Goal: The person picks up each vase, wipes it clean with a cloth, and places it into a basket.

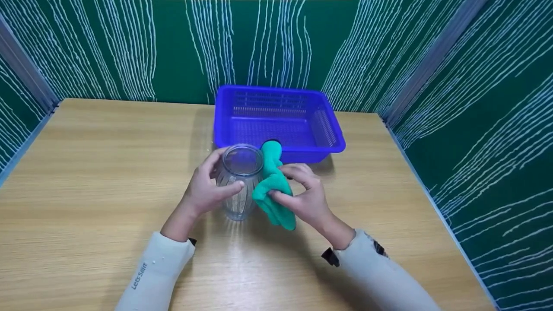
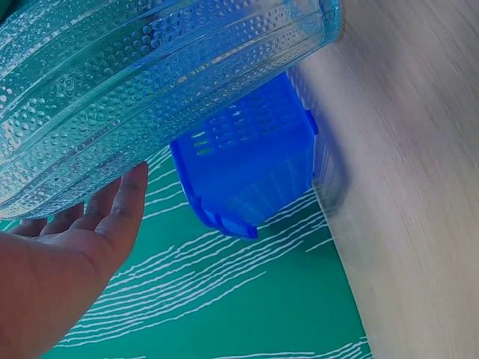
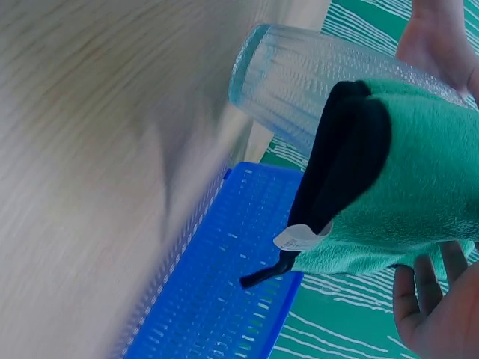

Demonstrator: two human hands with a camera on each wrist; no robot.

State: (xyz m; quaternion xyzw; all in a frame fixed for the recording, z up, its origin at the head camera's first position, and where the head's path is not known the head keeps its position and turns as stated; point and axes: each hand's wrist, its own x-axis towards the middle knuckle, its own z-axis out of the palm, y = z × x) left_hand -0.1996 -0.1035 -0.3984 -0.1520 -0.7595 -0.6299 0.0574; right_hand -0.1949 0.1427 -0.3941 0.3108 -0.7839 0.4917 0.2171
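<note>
A clear glass jar (image 1: 238, 194) with a ribbed, dimpled wall stands roughly upright in the head view, mouth up. My left hand (image 1: 205, 185) grips it from the left, thumb on the near side and fingers behind. Whether its base touches the table cannot be made out. Just right of the jar hangs a folded green cloth (image 1: 276, 194), pinched between thumb and fingers of my right hand (image 1: 307, 196). Dark edging, a white tag and a dark loop show on the cloth (image 3: 419, 172) in the right wrist view.
A blue plastic basket (image 1: 276, 149) with perforated walls sits beyond the hands at the back of the wooden table (image 1: 108, 172). Green panels with white wavy lines (image 1: 173, 52) enclose the back and sides.
</note>
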